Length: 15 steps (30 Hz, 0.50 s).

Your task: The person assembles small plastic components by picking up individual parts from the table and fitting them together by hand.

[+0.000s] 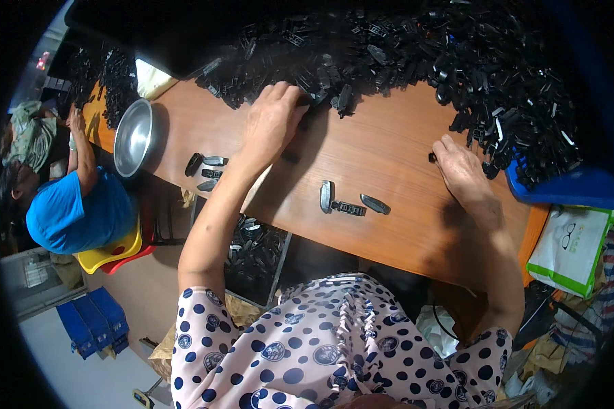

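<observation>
My left hand is at the near edge of a big heap of small black plastic parts. Its fingers are curled together, and a dark part at their tips is mostly hidden. On the right, my right hand is low over the wooden table, its fingertips closed on a small black plastic piece. Between my arms lie an upright-lying grey-black curved part, a black slotted part and a dark oval part. Several similar parts lie left of my left forearm.
A metal bowl sits at the table's left edge. Below the near edge is a bin of black parts. On the right are a blue tray and a white-green bag. Another person in a blue shirt sits at far left.
</observation>
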### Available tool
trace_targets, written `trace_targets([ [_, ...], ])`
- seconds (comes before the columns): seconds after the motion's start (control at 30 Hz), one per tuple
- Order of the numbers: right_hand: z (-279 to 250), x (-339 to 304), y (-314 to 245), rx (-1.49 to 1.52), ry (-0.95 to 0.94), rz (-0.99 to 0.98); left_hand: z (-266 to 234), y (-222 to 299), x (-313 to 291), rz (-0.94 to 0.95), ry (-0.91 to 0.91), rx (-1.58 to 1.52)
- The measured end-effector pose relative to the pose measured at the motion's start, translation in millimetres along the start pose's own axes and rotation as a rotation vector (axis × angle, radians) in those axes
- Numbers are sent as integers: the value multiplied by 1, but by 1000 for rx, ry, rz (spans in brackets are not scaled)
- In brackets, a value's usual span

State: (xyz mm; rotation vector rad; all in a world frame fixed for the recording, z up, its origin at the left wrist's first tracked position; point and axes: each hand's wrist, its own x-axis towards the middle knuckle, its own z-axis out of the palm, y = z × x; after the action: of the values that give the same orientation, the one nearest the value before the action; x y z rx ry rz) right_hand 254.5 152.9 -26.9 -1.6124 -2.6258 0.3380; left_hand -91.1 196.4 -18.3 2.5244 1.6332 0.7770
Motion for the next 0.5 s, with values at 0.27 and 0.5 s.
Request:
trace_targets([
  [0.27, 7, -26, -24, 1140, 117, 296, 4, 6, 1, -126, -65, -276],
  [0.5, -9, -48, -99, 1740, 397, 16, -20, 103, -42, -697, -360, -1719],
])
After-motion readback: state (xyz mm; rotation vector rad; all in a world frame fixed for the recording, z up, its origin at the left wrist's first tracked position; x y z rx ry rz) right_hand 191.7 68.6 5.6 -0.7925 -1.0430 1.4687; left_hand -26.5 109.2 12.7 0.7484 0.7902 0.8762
